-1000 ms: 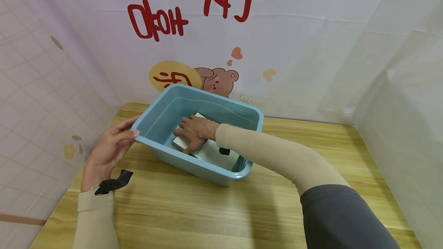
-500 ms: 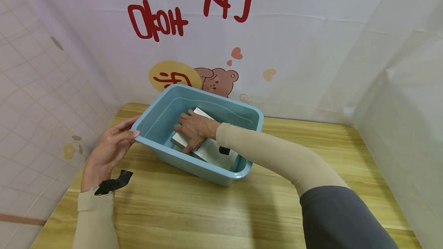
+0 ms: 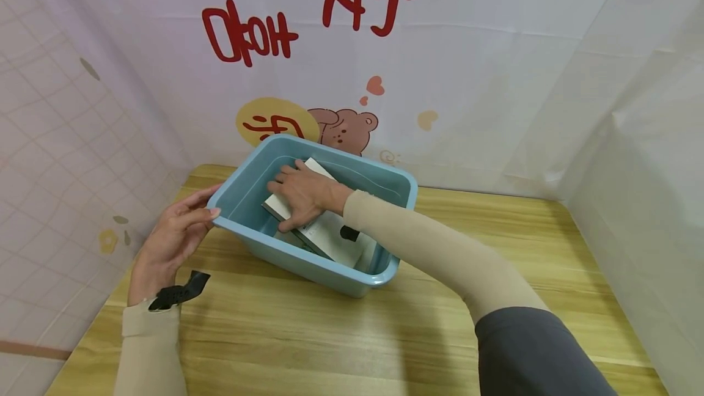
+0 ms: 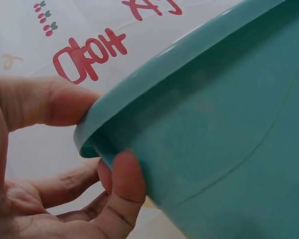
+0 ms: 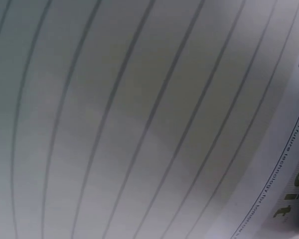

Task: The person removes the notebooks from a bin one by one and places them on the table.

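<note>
In the head view a light blue plastic bin (image 3: 308, 269) stands on the wooden table, angled to the left. My left hand (image 3: 178, 225) pinches the bin's left corner rim between thumb and fingers; the left wrist view shows the thumb and fingers around the rim (image 4: 154, 72). Inside the bin, my right hand (image 3: 302, 193) spans a thick white book (image 3: 334, 240) and grips it at its edges, fingers hiding part of the cover. The book is tilted, its far-left end raised. Its striped, printed cover (image 5: 139, 124) fills the right wrist view.
Another pale flat item (image 3: 287, 236) lies beneath the book in the bin. A white printed cloth (image 3: 478, 90) hangs behind the table, with more cloth at both sides. Bare wooden tabletop (image 3: 297, 335) lies in front of the bin.
My right hand has moved up and to the left, raising the book from the bin's bottom, and more of what lies beneath shows. The left hand and bin stay in place.
</note>
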